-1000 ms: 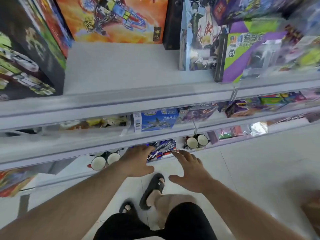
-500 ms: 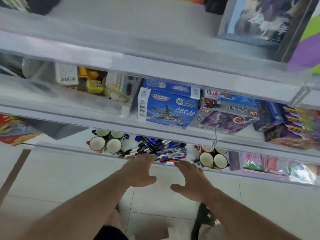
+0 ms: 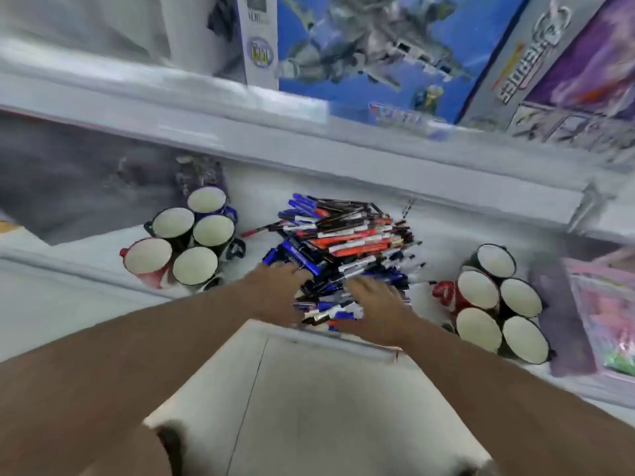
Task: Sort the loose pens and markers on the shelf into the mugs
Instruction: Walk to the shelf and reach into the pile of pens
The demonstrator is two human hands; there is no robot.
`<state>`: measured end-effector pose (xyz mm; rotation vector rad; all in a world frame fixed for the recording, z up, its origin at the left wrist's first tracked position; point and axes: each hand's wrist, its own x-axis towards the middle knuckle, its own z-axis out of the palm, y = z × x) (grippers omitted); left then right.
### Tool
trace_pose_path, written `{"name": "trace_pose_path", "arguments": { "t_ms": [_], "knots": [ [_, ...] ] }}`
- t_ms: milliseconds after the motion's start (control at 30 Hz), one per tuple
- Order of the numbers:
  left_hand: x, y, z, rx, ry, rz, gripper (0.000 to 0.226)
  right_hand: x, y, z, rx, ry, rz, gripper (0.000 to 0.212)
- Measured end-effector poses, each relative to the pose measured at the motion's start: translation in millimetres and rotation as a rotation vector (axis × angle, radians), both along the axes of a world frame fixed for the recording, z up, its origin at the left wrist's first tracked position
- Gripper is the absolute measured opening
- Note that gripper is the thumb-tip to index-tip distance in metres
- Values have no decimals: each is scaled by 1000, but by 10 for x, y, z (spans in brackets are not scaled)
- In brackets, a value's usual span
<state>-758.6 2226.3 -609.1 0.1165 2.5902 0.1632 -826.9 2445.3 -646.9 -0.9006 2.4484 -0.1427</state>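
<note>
A big heap of pens and markers (image 3: 347,242), blue, red and black, lies in the middle of the low white shelf (image 3: 436,231). Several empty mugs stand in a left cluster (image 3: 192,238), mostly dark with one red one (image 3: 146,261). A second cluster of mugs (image 3: 498,304) stands at the right, also with a red one (image 3: 446,293). My left hand (image 3: 278,290) lies on the heap's near left edge, fingers spread flat. My right hand (image 3: 372,300) rests flat on the near right part of the heap. Neither hand grips a pen.
The shelf above (image 3: 309,139) overhangs the heap and carries a blue jet toy box (image 3: 371,53) and a purple box (image 3: 567,73). A pink packet (image 3: 604,314) lies right of the mugs. Tiled floor (image 3: 309,407) is below my arms.
The view dropped and closed in on the low shelf. Both hands went forward from in front of the shelf edge onto the pen heap.
</note>
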Motion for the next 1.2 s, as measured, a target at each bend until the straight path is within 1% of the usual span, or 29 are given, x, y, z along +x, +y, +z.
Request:
{"name": "trace_pose_path", "arguments": {
  "t_ms": [133,200,267,333,400,500,533,633,733,800,867,967,1000,1100,1200],
  "knots": [
    [-24,91,-175,100,102,72,77,1,-97,-107,-63,60,-13,101],
    [56,109,-208,133,133,93,75,84,-42,-52,-118,69,-78,95],
    [169,120,-180,161,136,123,82,195,39,54,-145,54,-154,89],
    [295,153,-95,154,118,110,87,336,155,165,-130,48,-165,85],
    [365,158,36,123,132,64,86,421,255,264,-120,72,-162,83],
    [435,145,190,154,203,59,82,502,385,354,-188,81,-303,85],
    [466,162,228,164,203,55,81,551,430,371,-198,68,-339,86],
    [509,258,329,141,172,13,80,668,548,421,-158,80,-332,89],
    [452,389,419,182,147,30,75,636,634,431,-179,86,-347,96],
    [385,476,427,188,118,21,71,589,667,378,-167,69,-334,94],
    [301,525,365,160,91,11,69,501,671,297,-133,50,-313,88],
    [163,537,162,154,67,34,67,285,641,141,-100,13,-296,69],
    [104,533,66,159,61,49,67,202,630,57,-81,11,-294,66],
    [-95,492,-309,184,62,131,71,-1,590,-268,44,22,-264,75],
    [-294,433,-754,175,58,245,81,-147,528,-634,161,48,-172,77]
  ]
}}
